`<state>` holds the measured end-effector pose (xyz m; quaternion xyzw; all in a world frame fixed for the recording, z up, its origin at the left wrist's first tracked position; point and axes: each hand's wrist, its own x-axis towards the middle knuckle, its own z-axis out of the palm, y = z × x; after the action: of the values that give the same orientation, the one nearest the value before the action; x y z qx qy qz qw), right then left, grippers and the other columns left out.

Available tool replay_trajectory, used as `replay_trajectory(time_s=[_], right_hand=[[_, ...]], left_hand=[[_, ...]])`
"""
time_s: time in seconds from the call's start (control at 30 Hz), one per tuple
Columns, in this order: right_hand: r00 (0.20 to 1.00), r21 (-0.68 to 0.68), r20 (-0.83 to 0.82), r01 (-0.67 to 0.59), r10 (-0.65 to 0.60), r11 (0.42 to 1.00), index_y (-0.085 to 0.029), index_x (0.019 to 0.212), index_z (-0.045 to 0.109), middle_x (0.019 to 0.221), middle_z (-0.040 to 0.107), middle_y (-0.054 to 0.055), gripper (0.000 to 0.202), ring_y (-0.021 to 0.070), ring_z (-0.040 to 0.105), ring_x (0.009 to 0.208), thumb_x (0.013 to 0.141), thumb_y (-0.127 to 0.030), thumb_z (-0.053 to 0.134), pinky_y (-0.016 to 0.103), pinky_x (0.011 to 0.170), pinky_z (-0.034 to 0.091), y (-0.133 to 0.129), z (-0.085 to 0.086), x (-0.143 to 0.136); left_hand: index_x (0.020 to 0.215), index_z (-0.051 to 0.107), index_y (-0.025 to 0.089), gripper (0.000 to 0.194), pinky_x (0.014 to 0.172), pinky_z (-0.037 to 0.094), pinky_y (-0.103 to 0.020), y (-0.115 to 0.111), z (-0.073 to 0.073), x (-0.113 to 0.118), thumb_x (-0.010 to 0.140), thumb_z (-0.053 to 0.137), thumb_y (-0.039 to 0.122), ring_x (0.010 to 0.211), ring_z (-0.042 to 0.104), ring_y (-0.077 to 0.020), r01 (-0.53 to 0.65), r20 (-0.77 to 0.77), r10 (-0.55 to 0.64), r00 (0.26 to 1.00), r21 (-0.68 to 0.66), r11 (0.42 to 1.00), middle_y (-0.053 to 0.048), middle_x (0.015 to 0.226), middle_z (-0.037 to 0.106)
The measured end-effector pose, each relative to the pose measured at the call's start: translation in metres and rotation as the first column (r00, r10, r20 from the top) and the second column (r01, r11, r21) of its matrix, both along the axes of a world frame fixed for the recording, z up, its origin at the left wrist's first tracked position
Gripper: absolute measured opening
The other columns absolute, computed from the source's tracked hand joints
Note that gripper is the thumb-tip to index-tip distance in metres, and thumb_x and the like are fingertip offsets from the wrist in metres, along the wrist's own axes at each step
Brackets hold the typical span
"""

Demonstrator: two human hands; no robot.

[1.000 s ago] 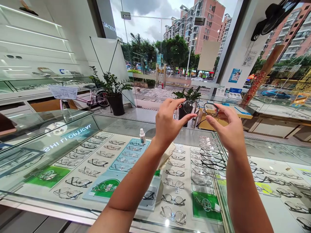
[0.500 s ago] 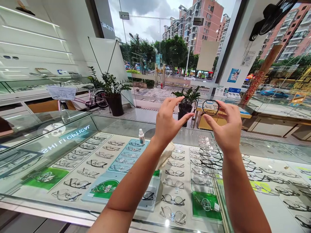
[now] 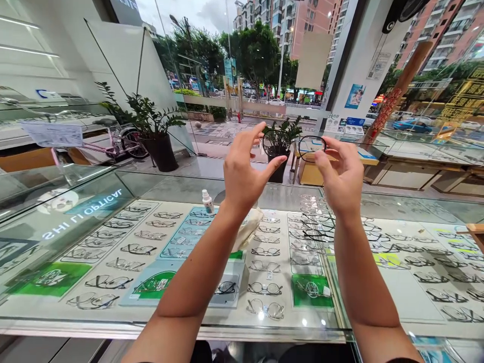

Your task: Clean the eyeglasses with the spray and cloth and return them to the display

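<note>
Black-rimmed glasses [image 3: 312,147] in right hand [image 3: 342,171], now higher in view

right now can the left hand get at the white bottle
Probably yes: the white bottle seems to stand atop the counter glass, with nothing visible blocking it; the left hand, up by the held glasses, would likely need to lower.

One left hand [image 3: 242,170] and one right hand [image 3: 343,174]; one held pair of glasses [image 3: 311,148] toward two o'clock; two potted plants [image 3: 162,150], at ten and two; one bicycle [image 3: 112,145] near ten; one white bottle [image 3: 207,202] at eight; dozens of displayed frames [image 3: 260,289], too crowded to total.
</note>
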<state>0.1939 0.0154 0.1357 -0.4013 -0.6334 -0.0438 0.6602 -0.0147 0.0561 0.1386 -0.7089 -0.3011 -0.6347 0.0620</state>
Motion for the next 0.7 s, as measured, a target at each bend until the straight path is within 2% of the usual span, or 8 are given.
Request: replay_trajectory(time_s=[0.17,0.37,0.57,0.7], right_hand=[[0.985,-0.016,-0.159,-0.066,0.063,0.998,-0.03,0.115,0.076,0.116,0.07,0.007,0.031,0.0224,0.068,0.108,0.103,-0.049,0.054,0.043,0.095,0.059,0.009,-0.003,0.003],[0.938,-0.092,-0.313,-0.184,0.147,0.979,-0.028,0.108,0.077,0.11,0.074,0.004,0.027,0.0189,0.07,0.098,0.094,-0.05,0.068,0.036,0.085,0.06,0.018,-0.006,0.007],[0.856,-0.138,-0.433,-0.372,0.282,0.918,-0.029,0.108,0.075,0.112,0.075,0.004,0.026,0.0194,0.073,0.104,0.091,-0.049,0.072,0.035,0.085,0.059,0.017,-0.004,0.007],[0.81,-0.153,-0.455,-0.481,0.371,0.863,-0.029,0.11,0.074,0.114,0.076,0.005,0.027,0.0234,0.074,0.11,0.089,-0.046,0.073,0.039,0.086,0.06,0.016,-0.002,0.013]], left_hand=[[0.137,0.063,0.029,0.057,0.082,0.06,-0.034,0.004,-0.001,0.0,0.089,0.074,0.058,0.115,0.066,-0.0255,0.028,-0.012,-0.028,1.0,-0.009,1.0,-0.009,0.13,0.067],[0.138,0.063,0.029,0.058,0.082,0.06,-0.035,0.006,-0.003,0.001,0.09,0.073,0.059,0.116,0.066,-0.0265,0.044,-0.021,-0.044,0.999,-0.007,0.999,-0.01,0.13,0.066],[0.137,0.063,0.029,0.059,0.082,0.06,-0.035,0.008,-0.002,-0.002,0.088,0.074,0.059,0.115,0.066,-0.0255,0.047,-0.038,-0.048,0.998,-0.03,0.998,-0.01,0.13,0.067],[0.137,0.063,0.028,0.059,0.083,0.061,-0.034,0.009,-0.001,-0.003,0.088,0.076,0.058,0.114,0.067,-0.0242,0.099,-0.03,-0.101,0.994,-0.067,0.993,-0.01,0.131,0.066]])
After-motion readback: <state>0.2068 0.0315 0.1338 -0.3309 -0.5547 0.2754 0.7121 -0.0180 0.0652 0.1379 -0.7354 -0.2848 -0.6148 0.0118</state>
